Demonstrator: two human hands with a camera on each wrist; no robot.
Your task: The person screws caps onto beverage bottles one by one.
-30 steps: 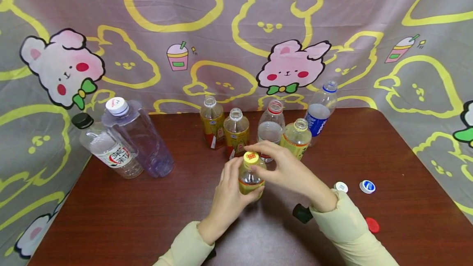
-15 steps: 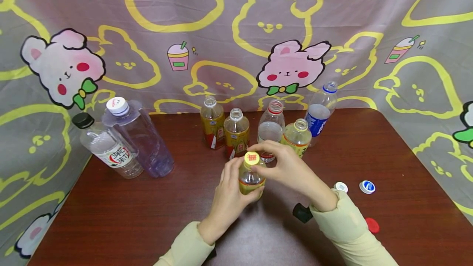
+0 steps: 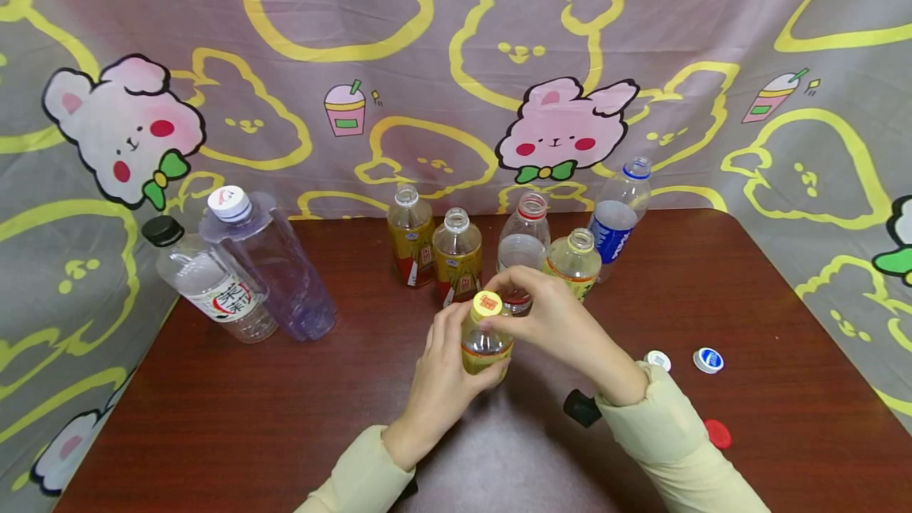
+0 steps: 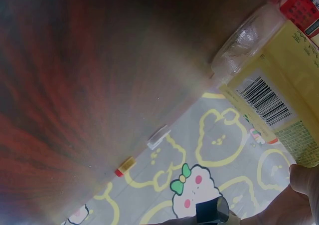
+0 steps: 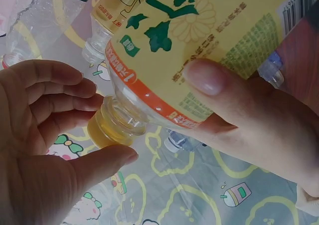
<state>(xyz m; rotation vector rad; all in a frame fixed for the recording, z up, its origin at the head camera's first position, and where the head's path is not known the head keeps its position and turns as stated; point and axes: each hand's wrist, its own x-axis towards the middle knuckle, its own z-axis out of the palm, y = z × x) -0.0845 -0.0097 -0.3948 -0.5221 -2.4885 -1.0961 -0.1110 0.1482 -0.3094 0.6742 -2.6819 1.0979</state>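
Yellow-labelled bottle [image 3: 487, 345] was held two-handed
Left hand [image 3: 438, 374] curled round the body, thumb across the label; right hand [image 3: 559, 324] gripped the yellow cap [image 3: 488, 304] at the neck between thumb and fingers. Bottle was roughly upright before a group of uncapped bottles; could not tell whether its base met the brown table [image 3: 285, 426]. Behind: two gold-labelled bottles [image 3: 458, 258], a red-ringed clear bottle [image 3: 523, 248], a second yellow bottle [image 3: 573, 266], a blue-labelled bottle [image 3: 614, 224]. Off left, a black-capped bottle [image 3: 214, 291] was just beside a purple-tinted bottle [image 3: 288, 279]. Near the right sleeve [image 3: 655, 422] lay a white cap [image 3: 659, 360], a blue cap [image 3: 708, 360] and a red cap [image 3: 718, 434]
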